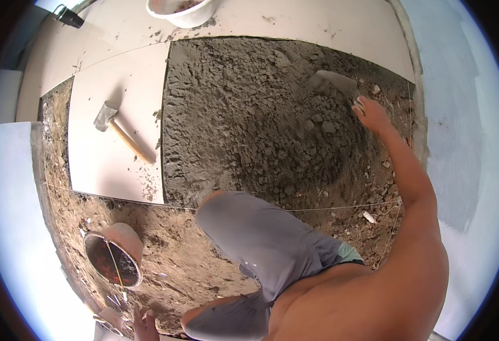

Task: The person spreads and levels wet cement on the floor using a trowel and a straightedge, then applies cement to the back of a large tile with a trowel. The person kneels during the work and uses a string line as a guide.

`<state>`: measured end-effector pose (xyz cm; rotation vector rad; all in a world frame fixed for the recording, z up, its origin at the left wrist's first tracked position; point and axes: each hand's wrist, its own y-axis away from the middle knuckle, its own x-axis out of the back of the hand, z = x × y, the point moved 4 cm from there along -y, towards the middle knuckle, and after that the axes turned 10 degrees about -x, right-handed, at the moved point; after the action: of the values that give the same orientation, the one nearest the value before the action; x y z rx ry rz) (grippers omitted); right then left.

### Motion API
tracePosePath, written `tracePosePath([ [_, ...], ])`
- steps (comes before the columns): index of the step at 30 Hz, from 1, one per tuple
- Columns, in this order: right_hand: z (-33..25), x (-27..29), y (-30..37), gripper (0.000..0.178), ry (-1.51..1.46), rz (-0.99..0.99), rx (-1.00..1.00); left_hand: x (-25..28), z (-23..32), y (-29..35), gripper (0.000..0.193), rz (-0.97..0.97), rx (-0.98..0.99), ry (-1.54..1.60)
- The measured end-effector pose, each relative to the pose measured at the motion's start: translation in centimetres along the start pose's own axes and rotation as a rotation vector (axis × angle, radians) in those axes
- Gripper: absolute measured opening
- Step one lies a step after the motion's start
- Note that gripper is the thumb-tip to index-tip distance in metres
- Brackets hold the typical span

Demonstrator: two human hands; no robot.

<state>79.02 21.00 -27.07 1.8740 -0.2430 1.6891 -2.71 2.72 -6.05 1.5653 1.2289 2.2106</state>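
- Trowel (335, 83): on the mortar (232, 108), toward its upper right. Blade probably thin, stiff; light until loaded. Best held by the handle.
- Right hand (371, 115): closed round that handle.
- Mortar: looks damp, crumbly; likely soft, heavy in bulk.
- Left hand (145, 327): low, near the bucket (128, 240); cannot tell whether open.
- Farther left: hammer (124, 134) on tile (101, 176), probably head-heavy.

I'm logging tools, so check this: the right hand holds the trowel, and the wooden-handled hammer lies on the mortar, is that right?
Not quite: the head view shows the hammer lying on the pale tile beside the mortar. The right hand does hold the trowel.
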Motion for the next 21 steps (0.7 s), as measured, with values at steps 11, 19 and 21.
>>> tracePosePath([
  [11, 3.7, -7.7, 14.8, 0.035, -0.175, -0.02, 0.069, -4.3, 20.5, -6.9, 0.062, 0.027, -0.723, 0.192],
  [19, 0.6, -9.7, 26.1, 0.029, 0.003, 0.026, 0.141, -25.1, 29.0, -0.1, 0.059, -0.73, -1.255, -0.545],
  [21, 0.6, -9.2, 28.2, 0.03, 0.097, 0.016, 0.161, -25.6, 30.1, 1.9, 0.057, -0.762, -1.371, -0.521],
])
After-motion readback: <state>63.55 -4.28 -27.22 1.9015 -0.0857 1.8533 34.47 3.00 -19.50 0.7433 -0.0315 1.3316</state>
